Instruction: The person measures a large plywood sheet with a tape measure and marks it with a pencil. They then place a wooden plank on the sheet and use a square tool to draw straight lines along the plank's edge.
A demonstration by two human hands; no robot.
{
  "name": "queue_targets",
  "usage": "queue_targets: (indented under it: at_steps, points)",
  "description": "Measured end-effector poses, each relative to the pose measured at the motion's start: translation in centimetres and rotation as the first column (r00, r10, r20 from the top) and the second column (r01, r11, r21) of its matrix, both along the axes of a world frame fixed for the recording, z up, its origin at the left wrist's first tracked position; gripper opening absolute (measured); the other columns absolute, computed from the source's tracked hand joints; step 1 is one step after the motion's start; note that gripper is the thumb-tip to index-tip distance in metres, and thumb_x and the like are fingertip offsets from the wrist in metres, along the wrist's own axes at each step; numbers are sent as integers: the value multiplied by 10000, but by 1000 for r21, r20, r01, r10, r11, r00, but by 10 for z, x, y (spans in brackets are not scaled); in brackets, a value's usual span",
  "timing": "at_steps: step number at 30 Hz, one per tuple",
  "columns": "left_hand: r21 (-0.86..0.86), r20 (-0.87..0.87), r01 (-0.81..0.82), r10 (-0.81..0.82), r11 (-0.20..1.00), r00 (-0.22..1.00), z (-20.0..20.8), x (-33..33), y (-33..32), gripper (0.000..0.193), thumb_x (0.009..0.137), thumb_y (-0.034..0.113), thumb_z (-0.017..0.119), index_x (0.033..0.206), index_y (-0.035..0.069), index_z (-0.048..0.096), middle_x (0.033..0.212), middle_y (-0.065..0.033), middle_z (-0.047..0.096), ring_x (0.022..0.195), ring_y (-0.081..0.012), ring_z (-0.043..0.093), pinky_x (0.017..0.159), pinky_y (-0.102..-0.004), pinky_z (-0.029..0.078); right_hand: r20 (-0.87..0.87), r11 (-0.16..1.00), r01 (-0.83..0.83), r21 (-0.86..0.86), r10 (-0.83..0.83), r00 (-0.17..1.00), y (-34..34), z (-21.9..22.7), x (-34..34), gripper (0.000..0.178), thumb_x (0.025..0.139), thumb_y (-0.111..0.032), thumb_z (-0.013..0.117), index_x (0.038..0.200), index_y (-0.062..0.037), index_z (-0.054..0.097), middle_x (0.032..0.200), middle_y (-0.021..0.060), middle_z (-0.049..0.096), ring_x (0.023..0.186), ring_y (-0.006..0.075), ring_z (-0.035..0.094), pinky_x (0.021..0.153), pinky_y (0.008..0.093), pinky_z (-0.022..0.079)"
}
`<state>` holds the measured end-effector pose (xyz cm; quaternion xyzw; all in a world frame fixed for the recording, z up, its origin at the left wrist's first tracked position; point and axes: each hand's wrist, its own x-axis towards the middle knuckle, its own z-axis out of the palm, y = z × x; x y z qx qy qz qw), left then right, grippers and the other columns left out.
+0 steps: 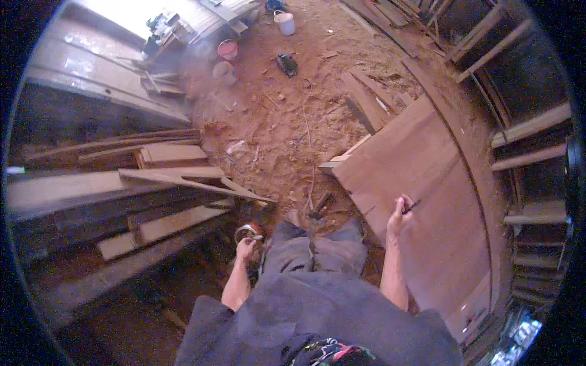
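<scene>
My left hand (246,250) is closed beside my left thigh. Its fingers are at a small round red-and-whitish thing (249,228), whose kind is too blurred to tell. Over the broad brown wooden panel (421,158) on my right, my right hand (398,218) is raised with its fingers pinched round a thin dark pencil-like stick (413,206). The panel lies flat below that hand, with a dark line along its far right side.
Stacked boards (171,177) jut in from the left, one narrow slat (195,184) reaching close to my legs. Sawdust-covered ground (274,122) spreads ahead, with a white bucket (284,23), a red bucket (227,50) and a dark tool (287,64). Timber racks (531,131) line the right.
</scene>
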<state>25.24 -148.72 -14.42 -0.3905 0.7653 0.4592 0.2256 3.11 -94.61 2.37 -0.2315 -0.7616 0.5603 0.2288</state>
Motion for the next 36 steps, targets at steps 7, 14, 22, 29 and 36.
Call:
queue_targets:
  at_steps: [7, 14, 22, 29, 36]
  points:
    - [0, -243, -224, 217, 975, 945, -14, -126, -113, 356, 900, 202, 722, 1170, -18, 652, 991, -107, 700, 824, -161, 664, 682, -300, 545, -27, 854, -426, -300, 439, 898, -196, 88, -112, 90, 955, -153, 672, 977, -67, 652, 889, 70, 656, 788, 131, 605, 733, 261, 489]
    - [146, -101, 37, -23, 989, 995, -47, -214, -116, 382, 885, 236, 766, 1138, -32, 665, 959, -83, 690, 852, -175, 646, 753, -326, 544, -587, 386, -738, -554, 448, 675, -278, 209, -257, 327, 921, -243, 735, 713, -136, 507, 782, 85, 600, 656, 115, 525, 570, 257, 395]
    - [140, 20, 380, -386, 914, 922, -40, -419, -234, 309, 908, 216, 731, 1138, 26, 646, 960, -109, 696, 806, -158, 647, 655, -308, 522, -944, 538, -827, -164, 158, 290, -284, 284, -453, 453, 850, -571, 722, 781, -168, 529, 722, 5, 622, 452, 96, 415, 416, 277, 271]
    - [372, -187, -1, 76, 928, 980, 23, -756, -282, 307, 947, 187, 689, 1201, 62, 571, 927, -77, 662, 776, -152, 639, 596, -288, 510, -995, 480, -871, -101, -52, 87, -299, 347, -604, 338, 982, -428, 568, 1047, -122, 697, 679, 57, 591, 430, 137, 467, 354, 299, 365]
    - [278, -206, 115, -58, 954, 977, 63, -1002, -214, 316, 967, 174, 661, 1238, 78, 531, 924, -65, 638, 757, -165, 624, 602, -289, 510, -961, 964, -171, -202, -162, 222, -262, 322, -715, 388, 962, -442, 555, 731, -131, 555, 585, 11, 513, 449, 181, 458, 446, 332, 387]
